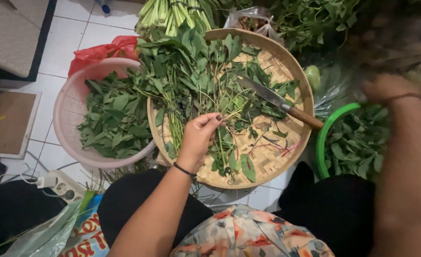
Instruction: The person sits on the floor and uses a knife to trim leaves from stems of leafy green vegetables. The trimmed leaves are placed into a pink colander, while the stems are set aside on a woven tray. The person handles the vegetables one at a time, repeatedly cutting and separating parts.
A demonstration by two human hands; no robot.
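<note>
My left hand (198, 138) rests over the round woven bamboo tray (294, 71), fingers pinched on a thin green stem (229, 116) of the leafy greens (191, 66) piled there. A knife (279, 101) with a brown wooden handle lies across the tray's right side. My right hand (386, 88), blurred, reaches out over the right, above a green basin (321, 143) of plucked leaves; whether it holds anything is unclear. A pink colander (65, 112) full of leaves stands to the left of the tray.
Bundles of stalks (172, 14) and more greens (315, 19) lie beyond the tray. A red plastic bag (103, 51) sits behind the colander. A white power strip (58, 184) with cables lies on the tiled floor at the left, near a dark mat (10, 33).
</note>
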